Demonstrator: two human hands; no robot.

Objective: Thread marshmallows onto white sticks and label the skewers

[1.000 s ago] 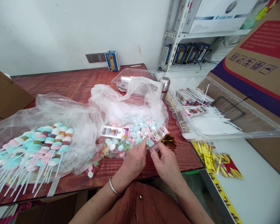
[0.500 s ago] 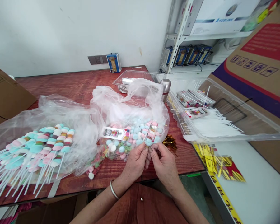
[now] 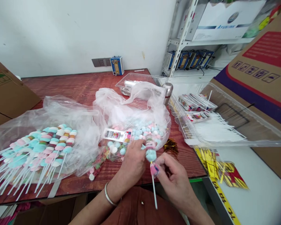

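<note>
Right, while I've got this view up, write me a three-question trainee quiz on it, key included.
1. Where is the right hand touching the crumpled pink piece?
A) Above the blue, pink and white marshmallow stack
B) Just below that stack, at the thin white stick
C) Inside a cardboard box

2. True or false: the loose white sticks share the clear plastic tray with printed packets.

3. Fill in: the round silver bangle is on the ____ wrist.

Key: 1 B; 2 true; 3 left
</note>
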